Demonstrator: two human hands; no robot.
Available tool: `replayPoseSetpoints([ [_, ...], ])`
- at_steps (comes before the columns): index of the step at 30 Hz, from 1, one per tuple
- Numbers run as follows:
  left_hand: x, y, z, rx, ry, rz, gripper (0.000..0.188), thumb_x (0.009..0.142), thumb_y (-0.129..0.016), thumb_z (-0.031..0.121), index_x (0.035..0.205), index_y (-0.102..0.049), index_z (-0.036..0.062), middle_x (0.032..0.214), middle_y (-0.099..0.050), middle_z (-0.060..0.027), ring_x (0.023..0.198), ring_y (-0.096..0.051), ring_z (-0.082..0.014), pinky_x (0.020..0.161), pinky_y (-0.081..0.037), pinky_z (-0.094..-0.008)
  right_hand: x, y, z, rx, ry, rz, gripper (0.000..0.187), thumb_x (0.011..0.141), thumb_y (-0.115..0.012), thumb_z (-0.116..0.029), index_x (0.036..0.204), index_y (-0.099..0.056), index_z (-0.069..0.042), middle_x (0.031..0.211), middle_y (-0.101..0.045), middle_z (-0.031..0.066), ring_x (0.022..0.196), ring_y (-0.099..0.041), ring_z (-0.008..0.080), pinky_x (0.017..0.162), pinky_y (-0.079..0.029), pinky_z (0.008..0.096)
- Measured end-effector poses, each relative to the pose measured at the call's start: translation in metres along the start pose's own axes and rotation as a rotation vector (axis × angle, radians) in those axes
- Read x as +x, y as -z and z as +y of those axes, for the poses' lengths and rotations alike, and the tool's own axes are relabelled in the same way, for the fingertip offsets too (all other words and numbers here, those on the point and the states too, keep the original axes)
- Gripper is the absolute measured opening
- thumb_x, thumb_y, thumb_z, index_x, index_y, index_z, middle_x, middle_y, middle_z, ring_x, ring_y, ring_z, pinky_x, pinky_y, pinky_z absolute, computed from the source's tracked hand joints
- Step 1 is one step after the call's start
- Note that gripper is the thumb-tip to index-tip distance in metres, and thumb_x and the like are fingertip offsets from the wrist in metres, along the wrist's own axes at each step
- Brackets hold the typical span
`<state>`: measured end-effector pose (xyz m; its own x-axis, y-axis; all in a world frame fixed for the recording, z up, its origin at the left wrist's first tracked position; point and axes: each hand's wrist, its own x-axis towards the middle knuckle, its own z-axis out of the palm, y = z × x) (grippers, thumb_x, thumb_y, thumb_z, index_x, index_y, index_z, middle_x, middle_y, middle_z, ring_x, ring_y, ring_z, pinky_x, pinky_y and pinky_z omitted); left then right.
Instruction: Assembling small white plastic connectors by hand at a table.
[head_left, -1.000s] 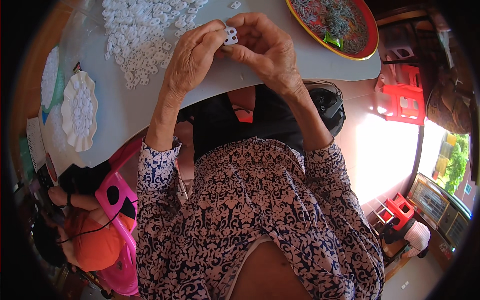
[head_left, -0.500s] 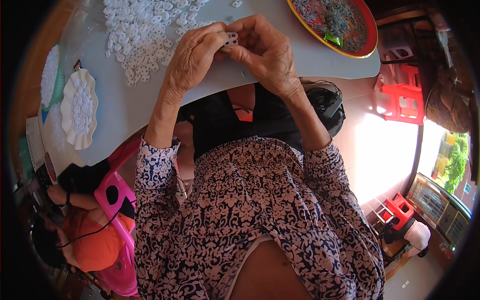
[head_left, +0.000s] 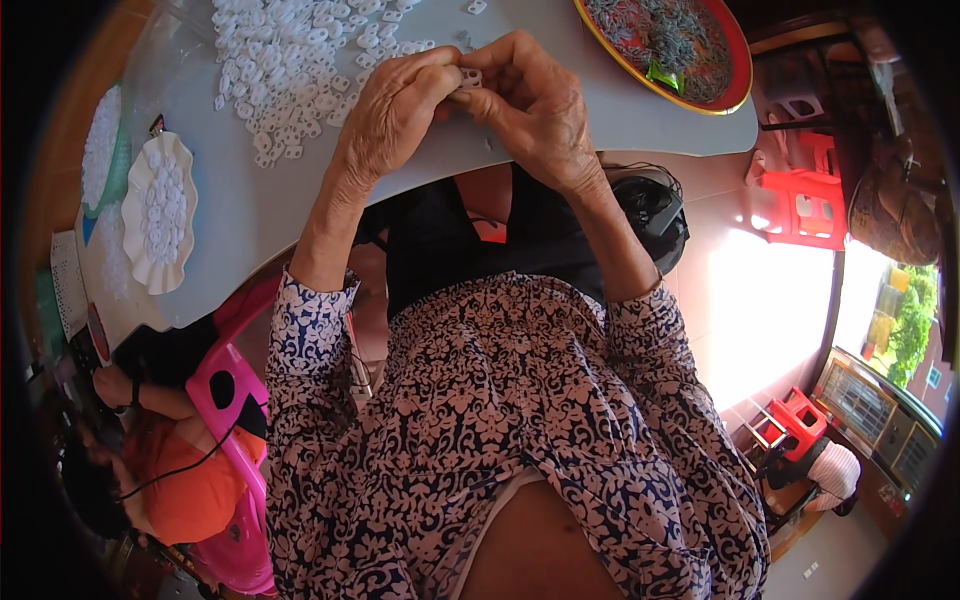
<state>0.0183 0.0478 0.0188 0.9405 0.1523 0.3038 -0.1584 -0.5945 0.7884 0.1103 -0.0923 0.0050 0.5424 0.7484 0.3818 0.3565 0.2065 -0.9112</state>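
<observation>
Close together over the table's near edge, my left hand (head_left: pixel 398 112) and my right hand (head_left: pixel 530 108) pinch one small white plastic piece with holes (head_left: pixel 470 77) between their fingertips. The fingers cover most of it. Just left of my hands spreads a heap of similar small white plastic pieces (head_left: pixel 285 80). To the right, a round red tray with a yellow rim (head_left: pixel 735 98) holds many small grey metal-looking parts (head_left: pixel 668 40) and a green wrapper (head_left: pixel 664 76).
A white scalloped dish (head_left: pixel 133 222) of white pieces stands on the grey table (head_left: pixel 235 215) at left, by a green basket (head_left: pixel 112 190). A person in orange (head_left: pixel 195 480) sits on a pink chair (head_left: pixel 225 385) at lower left. Red stools (head_left: pixel 805 205) stand at right.
The white piece has tilted and now shows less between my fingertips. My hands have otherwise hardly moved.
</observation>
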Motion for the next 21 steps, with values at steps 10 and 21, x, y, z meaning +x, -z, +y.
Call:
replayPoseSetpoints([
  [10,0.000,-0.004,0.005,-0.094,0.070,0.010,0.021,0.087,-0.038,0.016,0.079,-0.043,-0.0019,0.068,-0.045,-0.0102,0.057,-0.046,-0.0233,0.056,-0.041,-0.0313,-0.002,0.003,0.007,-0.005,0.042,0.017,0.018,0.079,-0.069,-0.006,0.089,-0.055,0.001,0.076,-0.066,0.0072,0.072,-0.064,0.0107,0.063,-0.051,0.0240],
  [21,-0.001,-0.008,0.010,-0.198,0.195,0.076,0.027,0.087,-0.039,0.021,0.075,-0.047,-0.0020,0.065,-0.045,-0.0052,0.061,-0.043,-0.0139,0.060,-0.037,-0.0278,0.000,0.013,-0.002,0.255,-0.082,-0.077,0.016,0.091,-0.057,-0.011,0.100,-0.059,0.002,0.081,-0.065,0.0055,0.073,-0.061,0.0084,0.067,-0.048,0.0212],
])
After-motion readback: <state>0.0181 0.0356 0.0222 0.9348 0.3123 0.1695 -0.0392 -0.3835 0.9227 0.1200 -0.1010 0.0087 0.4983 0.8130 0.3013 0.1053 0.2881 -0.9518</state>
